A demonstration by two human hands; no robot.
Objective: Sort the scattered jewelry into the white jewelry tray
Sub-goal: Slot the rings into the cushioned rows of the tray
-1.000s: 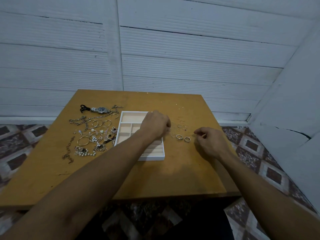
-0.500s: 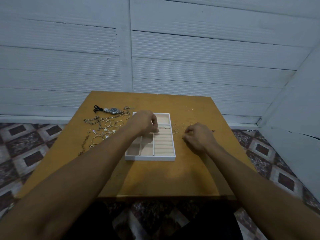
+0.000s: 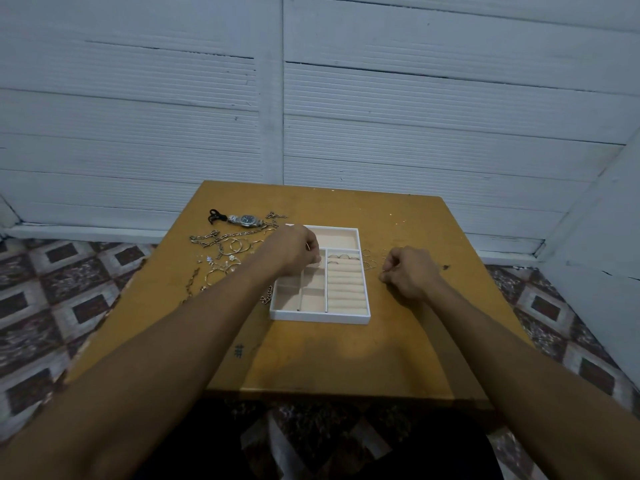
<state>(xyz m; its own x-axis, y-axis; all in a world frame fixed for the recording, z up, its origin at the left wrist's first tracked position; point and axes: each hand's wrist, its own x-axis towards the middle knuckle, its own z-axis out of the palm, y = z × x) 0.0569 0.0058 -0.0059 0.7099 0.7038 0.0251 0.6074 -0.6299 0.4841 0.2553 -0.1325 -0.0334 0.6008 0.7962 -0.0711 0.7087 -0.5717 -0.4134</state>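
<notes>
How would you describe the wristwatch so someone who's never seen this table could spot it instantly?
Start at the wooden table and find the jewelry pile left of the white tray. At the pile's far edge, nearest the wall, lies the wristwatch. It alone has a round dark dial; its neighbours are chains and hoops.
</notes>
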